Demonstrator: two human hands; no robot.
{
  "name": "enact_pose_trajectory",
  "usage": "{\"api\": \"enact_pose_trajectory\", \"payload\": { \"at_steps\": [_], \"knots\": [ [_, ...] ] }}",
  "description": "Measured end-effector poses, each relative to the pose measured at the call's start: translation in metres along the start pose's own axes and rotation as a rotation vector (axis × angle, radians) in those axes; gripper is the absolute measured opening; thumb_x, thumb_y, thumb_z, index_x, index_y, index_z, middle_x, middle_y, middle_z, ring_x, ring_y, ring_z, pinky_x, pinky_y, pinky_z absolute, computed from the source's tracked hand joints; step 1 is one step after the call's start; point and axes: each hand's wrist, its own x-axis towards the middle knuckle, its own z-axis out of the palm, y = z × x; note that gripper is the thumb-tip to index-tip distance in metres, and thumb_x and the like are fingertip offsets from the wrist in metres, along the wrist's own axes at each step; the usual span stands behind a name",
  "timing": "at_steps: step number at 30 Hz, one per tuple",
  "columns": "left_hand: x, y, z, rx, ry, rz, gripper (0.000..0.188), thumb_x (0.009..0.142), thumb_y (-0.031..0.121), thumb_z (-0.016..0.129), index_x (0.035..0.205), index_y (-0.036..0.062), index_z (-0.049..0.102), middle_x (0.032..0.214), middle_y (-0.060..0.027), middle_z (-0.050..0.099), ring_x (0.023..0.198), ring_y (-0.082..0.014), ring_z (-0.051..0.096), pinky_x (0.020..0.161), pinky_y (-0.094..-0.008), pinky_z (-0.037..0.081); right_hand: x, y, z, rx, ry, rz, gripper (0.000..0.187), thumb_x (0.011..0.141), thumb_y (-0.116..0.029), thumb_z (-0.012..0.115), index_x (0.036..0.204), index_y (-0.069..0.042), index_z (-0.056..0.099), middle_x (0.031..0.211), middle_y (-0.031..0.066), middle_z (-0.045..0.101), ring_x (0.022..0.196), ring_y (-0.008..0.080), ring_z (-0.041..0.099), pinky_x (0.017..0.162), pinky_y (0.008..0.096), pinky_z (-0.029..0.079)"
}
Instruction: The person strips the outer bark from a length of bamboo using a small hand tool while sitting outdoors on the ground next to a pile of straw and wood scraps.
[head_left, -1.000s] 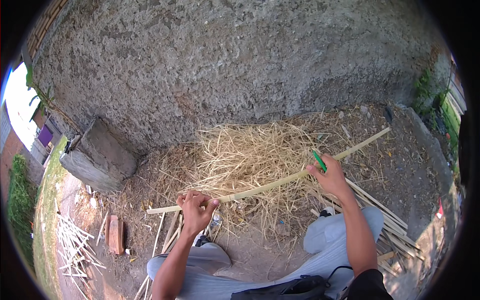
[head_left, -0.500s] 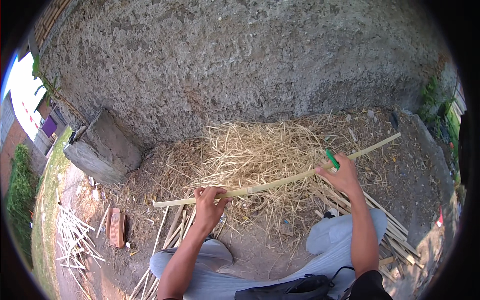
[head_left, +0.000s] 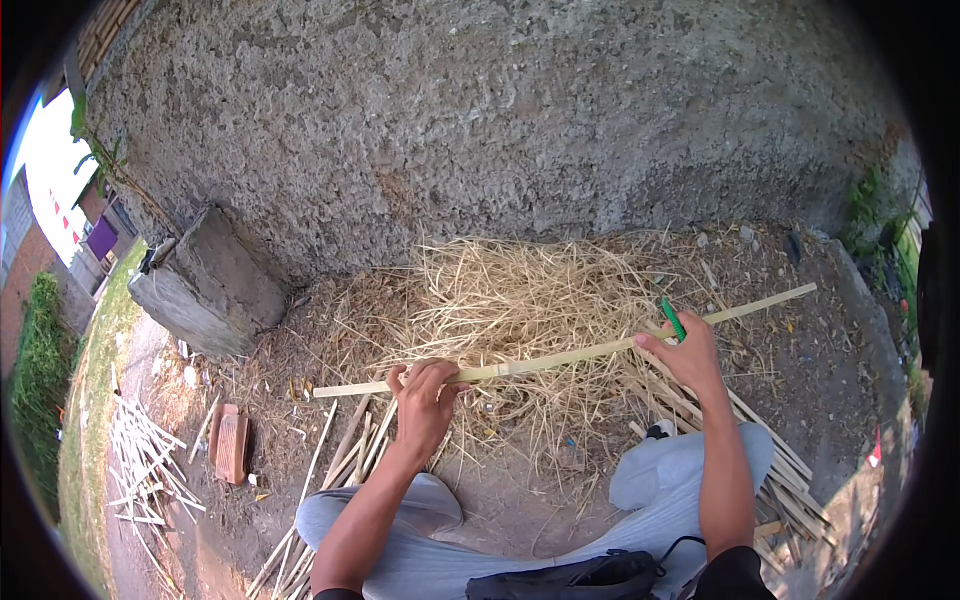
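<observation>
A long pale bamboo strip (head_left: 570,356) stretches across in front of me, from lower left up to the right. My left hand (head_left: 428,397) grips it near its left third. My right hand (head_left: 685,353) holds a green-handled tool (head_left: 673,319) against the strip further right. Under both lies a heap of straw-coloured shavings (head_left: 510,300) on the dirt. My knees in grey trousers (head_left: 660,470) show below.
A rough plastered wall (head_left: 480,130) rises behind the heap. A concrete block (head_left: 205,285) stands at the left, with a brick (head_left: 232,444) and scattered sticks (head_left: 140,465) near it. More split bamboo strips (head_left: 770,470) lie at my right and between my legs.
The strip and both hands have shifted rightward across the view. My left hand still holds the strip; my right hand has slid a little along it with the tool.
</observation>
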Motion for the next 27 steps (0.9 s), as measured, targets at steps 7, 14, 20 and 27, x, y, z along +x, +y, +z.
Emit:
{"api": "enact_pose_trajectory", "payload": {
  "at_steps": [7,14,20,27],
  "knots": [
    [0.003,0.010,-0.019,0.264,0.413,0.187,0.033,0.077,0.013,0.081,0.104,0.0081,0.062,0.105,-0.0074,0.069,0.103,-0.0231,0.064,0.093,-0.0407,0.036,0.003,0.002,-0.008,-0.007,0.182,-0.053,0.056,0.065,-0.044,0.089,0.074,0.000,0.056,0.075,0.0088,0.049,0.070,0.0254,0.051,0.065,0.0397,0.040],
    [0.002,-0.012,-0.014,0.084,0.288,-0.098,0.039,0.094,0.026,0.066,0.062,0.0080,0.054,0.042,-0.0077,0.049,0.034,-0.0230,0.049,0.036,-0.0349,0.037,0.004,0.008,-0.013,0.001,0.276,-0.069,0.055,0.064,-0.043,0.090,0.073,-0.001,0.055,0.074,0.0069,0.048,0.067,0.0246,0.049,0.064,0.0390,0.039],
    [0.000,-0.004,0.000,0.109,0.049,-0.027,0.026,0.090,0.032,0.068,0.080,0.0081,0.065,0.055,-0.0070,0.061,0.047,-0.0254,0.061,0.045,-0.0371,0.047,0.003,0.000,-0.006,0.046,0.333,-0.134,0.054,0.065,-0.040,0.091,0.073,-0.001,0.054,0.074,0.0069,0.047,0.066,0.0247,0.048,0.063,0.0389,0.039],
    [0.003,0.017,-0.002,-0.141,-0.159,-0.111,0.035,0.091,0.032,0.068,0.108,0.0018,0.064,0.099,-0.0161,0.069,0.084,-0.0294,0.069,0.068,-0.0390,0.055,0.001,-0.002,0.001,0.063,0.368,-0.214,0.055,0.064,-0.040,0.091,0.073,-0.001,0.053,0.073,0.0063,0.046,0.064,0.0215,0.045,0.059,0.0367,0.037]
  ]
}}
